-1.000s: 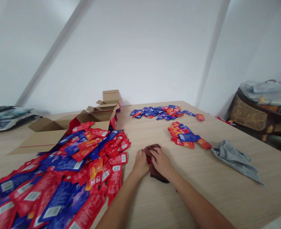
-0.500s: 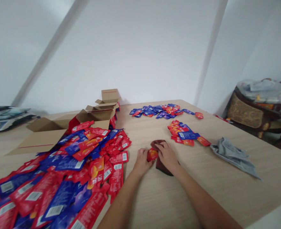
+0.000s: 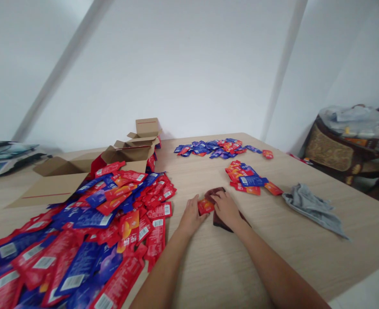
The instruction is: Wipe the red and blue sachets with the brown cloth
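Between my two hands is a red and orange pouch (image 3: 205, 207) with a fruit picture. My left hand (image 3: 191, 216) grips its left edge between thumb and fingers. My right hand (image 3: 227, 209) is closed on a dark brown cloth (image 3: 221, 222) that lies partly under the palm; its fingertips meet the pouch's right end. Part of the cloth is hidden by that hand. Left of my hands spreads a large heap of red and blue pouches (image 3: 112, 219), several with white barcodes.
Open cardboard boxes (image 3: 56, 180) stand behind the heap. A small group of pouches (image 3: 249, 178) and a farther pile (image 3: 209, 148) lie beyond my hands. A grey cloth (image 3: 313, 208) rests on the right. Past the table (image 3: 321, 270) stands a patterned chair (image 3: 325, 150) loaded with bags.
The brown cloth has shifted slightly right under my right hand, and more of the red pouch shows between my hands. My left hand keeps its grip on the pouch.
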{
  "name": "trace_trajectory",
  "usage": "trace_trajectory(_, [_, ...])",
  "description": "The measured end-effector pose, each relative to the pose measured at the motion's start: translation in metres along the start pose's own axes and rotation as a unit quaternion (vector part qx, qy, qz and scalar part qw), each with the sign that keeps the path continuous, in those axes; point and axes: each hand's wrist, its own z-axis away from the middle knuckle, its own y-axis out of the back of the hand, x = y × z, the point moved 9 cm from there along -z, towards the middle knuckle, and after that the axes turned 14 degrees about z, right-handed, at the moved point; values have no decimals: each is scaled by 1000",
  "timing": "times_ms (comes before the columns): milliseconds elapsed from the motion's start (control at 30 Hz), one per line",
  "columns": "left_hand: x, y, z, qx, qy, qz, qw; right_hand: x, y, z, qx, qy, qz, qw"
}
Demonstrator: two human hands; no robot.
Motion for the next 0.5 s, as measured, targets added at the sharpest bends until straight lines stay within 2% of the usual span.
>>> trace_trajectory(133, [1, 0, -2, -4, -13, -6, 1000, -40, 9, 8, -30, 99, -32, 994])
trace_trajectory(267, [5, 1, 0, -5, -23, -22, 999, -54, 9, 5, -68, 166, -93, 979])
trace_trajectory(400, [12, -6, 2, -25, -19, -36, 999, -43, 4, -3, -88, 128, -82, 985])
trace_trajectory(500, [15, -5, 1, -23, -2, -56, 998, -9, 6, -6, -67, 41, -48, 996])
